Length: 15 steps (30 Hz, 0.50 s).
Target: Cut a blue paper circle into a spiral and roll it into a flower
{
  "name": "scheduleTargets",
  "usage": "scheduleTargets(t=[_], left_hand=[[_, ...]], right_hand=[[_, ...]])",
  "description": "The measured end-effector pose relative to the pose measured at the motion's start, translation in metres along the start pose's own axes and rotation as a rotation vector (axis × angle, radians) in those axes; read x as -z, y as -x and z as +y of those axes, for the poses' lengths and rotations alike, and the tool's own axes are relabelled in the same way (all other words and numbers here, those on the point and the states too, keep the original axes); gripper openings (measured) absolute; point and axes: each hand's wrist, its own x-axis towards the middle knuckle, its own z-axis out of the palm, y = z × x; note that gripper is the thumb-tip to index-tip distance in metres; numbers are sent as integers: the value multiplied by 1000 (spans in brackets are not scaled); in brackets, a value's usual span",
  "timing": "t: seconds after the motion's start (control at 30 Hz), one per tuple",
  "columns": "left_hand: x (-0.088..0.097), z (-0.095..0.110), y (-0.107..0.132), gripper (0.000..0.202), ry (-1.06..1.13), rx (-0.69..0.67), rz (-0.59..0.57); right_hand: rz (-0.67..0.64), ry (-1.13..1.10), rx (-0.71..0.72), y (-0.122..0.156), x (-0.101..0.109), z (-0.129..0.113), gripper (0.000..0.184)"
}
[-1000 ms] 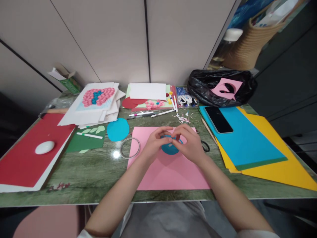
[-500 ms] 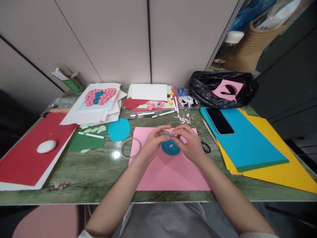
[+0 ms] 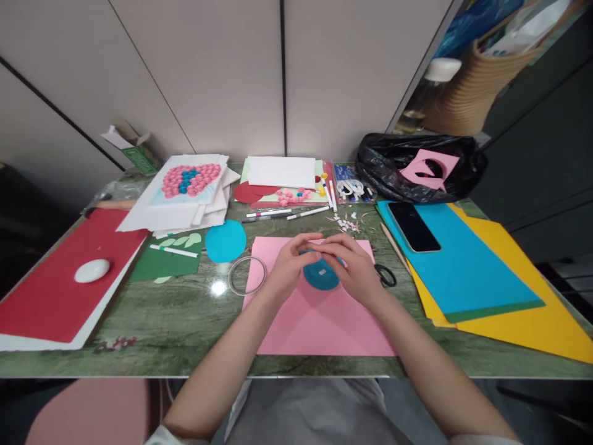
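Observation:
My left hand (image 3: 291,262) and my right hand (image 3: 357,267) meet over the upper part of a pink paper sheet (image 3: 319,327). Their fingers are bent and the fingertips press together; whatever they pinch is hidden or too small to name. Just below the fingertips is a round blue piece (image 3: 320,281) with a tiny pale bit (image 3: 322,272) on it. A metal ring (image 3: 230,281) overlaps the sheet's left edge. Beside my right hand, the black handle of what look like scissors (image 3: 389,275) shows from under it.
To the left are a red sheet (image 3: 55,296), a white oval object (image 3: 91,271), green paper (image 3: 162,266) and a blue paper circle (image 3: 225,241). Blue sheets (image 3: 463,266), a phone (image 3: 414,227) and a black plastic bag (image 3: 380,167) lie right. Pens (image 3: 308,213) and paper scraps (image 3: 347,224) lie behind.
The view has shifted slightly, so the table things sit a little further right. My fingertips have shifted slightly against each other; both hands remain together over the blue piece.

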Motion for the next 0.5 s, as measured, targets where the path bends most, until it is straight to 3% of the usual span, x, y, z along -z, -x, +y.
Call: scheduleTargets(t=[0.33,0.5], left_hand=[[-5,-5,-2,36,23,9,-5],[-6,-6,0,36,24,14,-27]], right_hand=[[150,21,-66,-1,-2,-1,14],[161,15,-91,-2,-2,-2,13]])
